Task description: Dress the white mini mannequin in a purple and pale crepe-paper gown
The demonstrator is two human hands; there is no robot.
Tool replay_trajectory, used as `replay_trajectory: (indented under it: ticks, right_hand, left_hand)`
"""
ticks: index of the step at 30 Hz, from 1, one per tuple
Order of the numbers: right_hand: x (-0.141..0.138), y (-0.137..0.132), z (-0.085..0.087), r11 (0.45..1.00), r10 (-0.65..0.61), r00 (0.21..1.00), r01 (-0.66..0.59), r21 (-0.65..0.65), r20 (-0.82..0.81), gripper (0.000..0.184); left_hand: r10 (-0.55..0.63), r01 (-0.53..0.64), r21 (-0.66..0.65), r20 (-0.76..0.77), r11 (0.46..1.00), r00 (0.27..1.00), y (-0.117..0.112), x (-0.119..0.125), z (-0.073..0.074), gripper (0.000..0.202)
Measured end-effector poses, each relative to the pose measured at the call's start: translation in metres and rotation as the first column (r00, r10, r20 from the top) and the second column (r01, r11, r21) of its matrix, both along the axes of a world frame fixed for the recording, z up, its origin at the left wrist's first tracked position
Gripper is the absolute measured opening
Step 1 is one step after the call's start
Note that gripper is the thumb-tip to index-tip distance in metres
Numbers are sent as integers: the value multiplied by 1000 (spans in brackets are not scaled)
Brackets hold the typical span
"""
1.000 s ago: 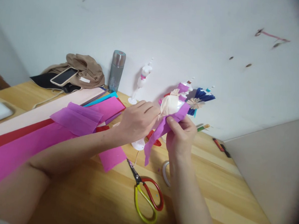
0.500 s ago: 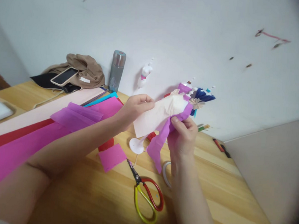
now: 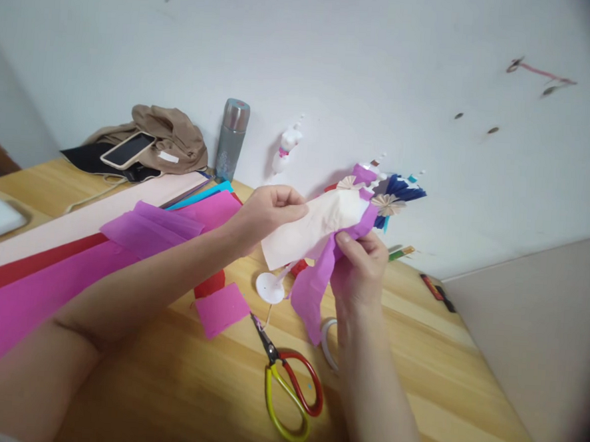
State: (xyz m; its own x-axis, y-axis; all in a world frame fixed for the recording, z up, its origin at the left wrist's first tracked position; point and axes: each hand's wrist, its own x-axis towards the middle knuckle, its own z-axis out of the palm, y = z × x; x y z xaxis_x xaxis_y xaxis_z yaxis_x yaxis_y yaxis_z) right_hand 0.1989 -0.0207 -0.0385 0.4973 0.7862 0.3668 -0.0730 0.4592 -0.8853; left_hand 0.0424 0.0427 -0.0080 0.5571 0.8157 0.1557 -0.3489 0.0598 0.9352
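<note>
My left hand [image 3: 265, 214] pinches the edge of a cream paper sheet [image 3: 307, 230] that wraps a small paper-dressed figure held above the table. My right hand [image 3: 359, 268] grips the figure from below, thumb pressed on a purple crepe strip [image 3: 316, 285] that hangs down from it. The figure's top carries small folded paper fans [image 3: 387, 201] in beige and dark blue. Its round white base [image 3: 269, 287] hangs just over the wooden table [image 3: 441, 363].
Red-and-yellow scissors [image 3: 289, 387] lie near the front, a tape roll [image 3: 328, 343] beside my right wrist. Pink, purple and red paper sheets [image 3: 46, 279] cover the left. A steel flask [image 3: 230, 139], a white figurine [image 3: 285, 147], a phone on a brown bag [image 3: 129, 149] stand at the wall.
My left hand has pulled the cream sheet out from a bunched wad into a flat flap toward the left. The purple strip now hangs lower. The right hand has barely moved.
</note>
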Motion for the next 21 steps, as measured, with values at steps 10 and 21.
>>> replay_trajectory:
  ticks: [10,21]
  right_hand:
    - [-6,-3,-1,998,50,997,-52,30,54,12]
    - [-9,-3,2,999,8,999,-10,39,50,13]
  left_hand:
    - [469,-315,650,-71,691,881,-2,3,-7,10]
    - [612,-307,820,-66,484,788,-7,0,-9,10]
